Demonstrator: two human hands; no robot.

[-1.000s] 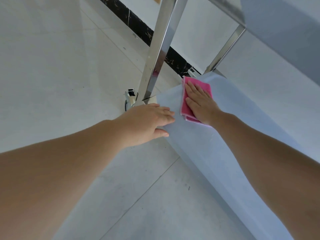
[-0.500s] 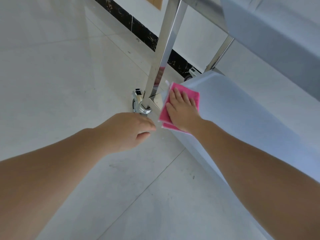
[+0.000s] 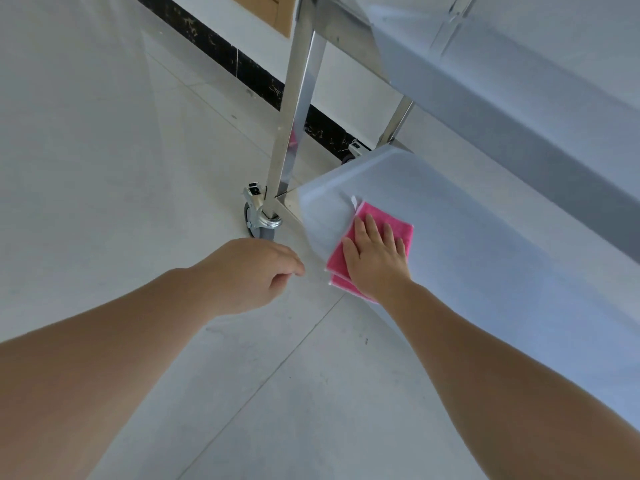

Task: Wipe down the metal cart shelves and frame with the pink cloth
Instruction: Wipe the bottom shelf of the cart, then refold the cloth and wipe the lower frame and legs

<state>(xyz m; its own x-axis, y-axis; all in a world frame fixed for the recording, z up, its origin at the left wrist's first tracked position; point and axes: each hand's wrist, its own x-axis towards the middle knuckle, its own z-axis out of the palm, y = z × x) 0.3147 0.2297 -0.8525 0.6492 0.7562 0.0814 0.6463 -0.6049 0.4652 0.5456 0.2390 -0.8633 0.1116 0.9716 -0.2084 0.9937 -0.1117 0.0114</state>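
Note:
The folded pink cloth (image 3: 372, 223) lies on the bottom shelf (image 3: 467, 258) of the metal cart, near its front left corner. My right hand (image 3: 375, 259) presses flat on the cloth with straight fingers. My left hand (image 3: 247, 271) hangs over the floor just left of the shelf's edge, fingers loosely curled, holding nothing. The shiny corner post (image 3: 294, 109) rises from the shelf corner.
A grey caster wheel with a brake (image 3: 258, 220) stands under the corner post. An upper shelf (image 3: 519, 81) overhangs at the top right. A second post (image 3: 396, 126) and caster stand farther back. The tiled floor (image 3: 104, 168) meets a black baseboard (image 3: 249, 74).
My right hand slid the pink cloth along the bottom shelf toward its front left corner. My left hand came off the shelf edge and curled over the floor. The view shifted.

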